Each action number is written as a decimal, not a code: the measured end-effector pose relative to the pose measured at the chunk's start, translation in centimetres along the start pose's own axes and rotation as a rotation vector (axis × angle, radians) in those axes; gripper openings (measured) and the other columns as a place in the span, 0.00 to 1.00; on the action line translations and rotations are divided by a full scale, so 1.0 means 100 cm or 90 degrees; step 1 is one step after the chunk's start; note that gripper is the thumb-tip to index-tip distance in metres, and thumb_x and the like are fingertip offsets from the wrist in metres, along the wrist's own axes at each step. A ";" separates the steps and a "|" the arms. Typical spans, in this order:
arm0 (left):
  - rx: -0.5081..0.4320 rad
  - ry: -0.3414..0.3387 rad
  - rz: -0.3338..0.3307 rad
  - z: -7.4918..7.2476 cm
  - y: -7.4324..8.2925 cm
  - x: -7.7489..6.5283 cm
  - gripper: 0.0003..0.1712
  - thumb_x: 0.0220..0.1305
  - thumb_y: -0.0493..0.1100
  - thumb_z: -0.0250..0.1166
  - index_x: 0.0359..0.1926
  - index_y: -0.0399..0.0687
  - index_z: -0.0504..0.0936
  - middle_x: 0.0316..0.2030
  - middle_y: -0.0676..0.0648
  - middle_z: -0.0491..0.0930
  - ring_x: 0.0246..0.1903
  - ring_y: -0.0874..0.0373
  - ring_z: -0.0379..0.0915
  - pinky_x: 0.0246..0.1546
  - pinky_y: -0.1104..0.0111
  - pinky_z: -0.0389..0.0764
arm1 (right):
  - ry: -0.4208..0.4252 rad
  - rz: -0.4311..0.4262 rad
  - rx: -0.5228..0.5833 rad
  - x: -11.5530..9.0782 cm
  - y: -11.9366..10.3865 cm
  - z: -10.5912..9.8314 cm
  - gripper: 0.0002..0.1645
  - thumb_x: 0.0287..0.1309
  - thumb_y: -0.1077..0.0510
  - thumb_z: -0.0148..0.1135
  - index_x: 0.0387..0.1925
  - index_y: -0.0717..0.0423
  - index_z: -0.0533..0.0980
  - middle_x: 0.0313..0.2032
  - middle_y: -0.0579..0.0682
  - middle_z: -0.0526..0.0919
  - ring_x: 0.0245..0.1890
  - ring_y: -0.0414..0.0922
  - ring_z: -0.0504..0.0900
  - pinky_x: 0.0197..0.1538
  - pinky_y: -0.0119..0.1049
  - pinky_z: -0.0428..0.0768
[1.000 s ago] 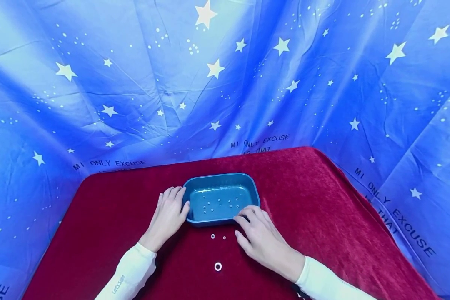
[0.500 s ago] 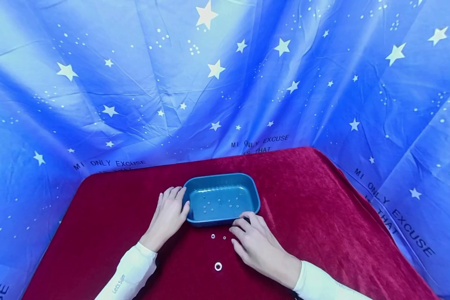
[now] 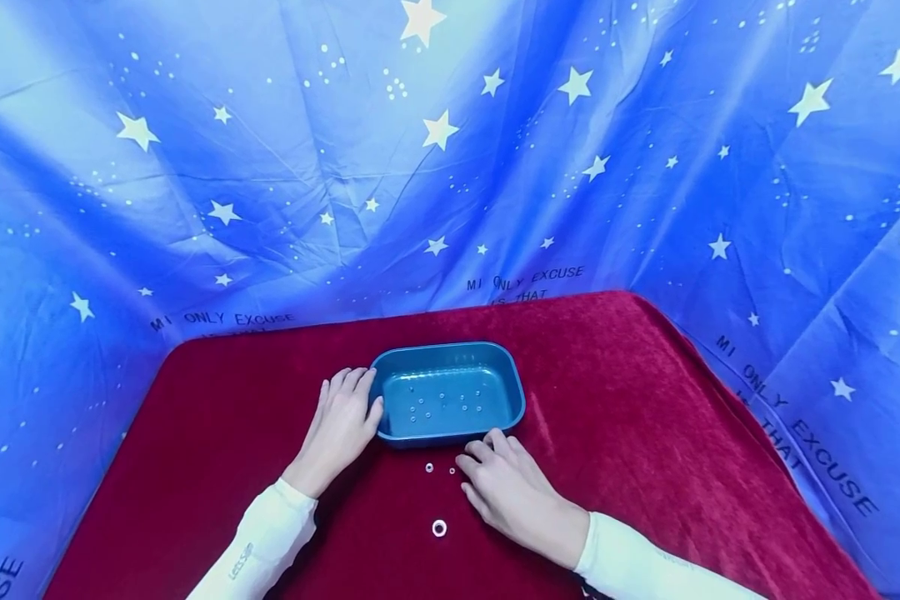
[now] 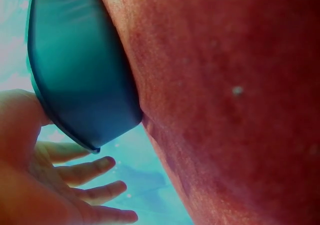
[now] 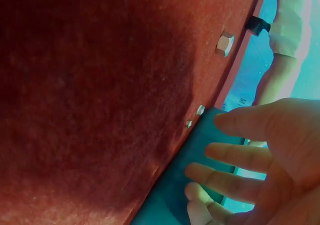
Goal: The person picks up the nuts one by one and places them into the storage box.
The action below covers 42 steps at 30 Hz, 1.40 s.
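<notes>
A blue-green rectangular plastic box holds several tiny nuts scattered over its floor. My left hand rests at its left end, thumb and fingertips at the rim. In the left wrist view the fingers are spread and fairly straight. My right hand hovers by the near right corner, fingers loosely bent, nothing held. Just left of its fingertips lies a small hex nut. A medium nut sits beside that one, and a large hex nut lies nearer me.
Dark red velvet cloth covers the table. Behind it and along the sides hangs a blue curtain printed with stars and lettering. Both forearms wear white sleeves.
My right hand has drawn back from the box's near right rim and shifted left towards the small nut. The left hand stays at the box, and the head view has tilted slightly.
</notes>
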<state>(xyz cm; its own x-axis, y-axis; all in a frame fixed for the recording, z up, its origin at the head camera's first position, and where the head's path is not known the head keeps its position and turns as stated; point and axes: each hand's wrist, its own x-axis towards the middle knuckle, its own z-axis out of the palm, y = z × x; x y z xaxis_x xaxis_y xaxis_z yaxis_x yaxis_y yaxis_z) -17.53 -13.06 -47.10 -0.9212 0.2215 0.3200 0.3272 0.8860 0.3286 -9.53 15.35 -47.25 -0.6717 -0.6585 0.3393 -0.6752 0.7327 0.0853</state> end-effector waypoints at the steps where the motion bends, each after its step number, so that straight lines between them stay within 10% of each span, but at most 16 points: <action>1: 0.002 -0.001 0.000 0.000 0.000 0.000 0.31 0.77 0.44 0.67 0.74 0.32 0.77 0.69 0.32 0.78 0.72 0.31 0.69 0.74 0.28 0.65 | -0.001 0.000 0.000 0.001 0.000 0.000 0.16 0.64 0.51 0.77 0.49 0.53 0.89 0.47 0.49 0.88 0.46 0.48 0.78 0.44 0.42 0.78; 42: 0.000 0.000 -0.013 0.001 0.000 0.001 0.31 0.78 0.44 0.66 0.74 0.32 0.77 0.69 0.32 0.78 0.72 0.31 0.69 0.74 0.28 0.64 | -0.041 -0.009 -0.098 0.018 -0.016 0.014 0.05 0.54 0.56 0.81 0.30 0.45 0.88 0.33 0.49 0.82 0.36 0.47 0.80 0.32 0.38 0.76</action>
<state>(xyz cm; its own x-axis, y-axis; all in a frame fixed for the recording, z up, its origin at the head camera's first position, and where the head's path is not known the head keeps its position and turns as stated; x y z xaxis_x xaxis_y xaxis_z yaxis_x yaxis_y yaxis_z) -17.67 -12.98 -47.12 -0.9277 0.2028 0.3134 0.3079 0.8903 0.3354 -10.11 12.77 -48.12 -0.6836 -0.6752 0.2769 -0.6337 0.7374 0.2337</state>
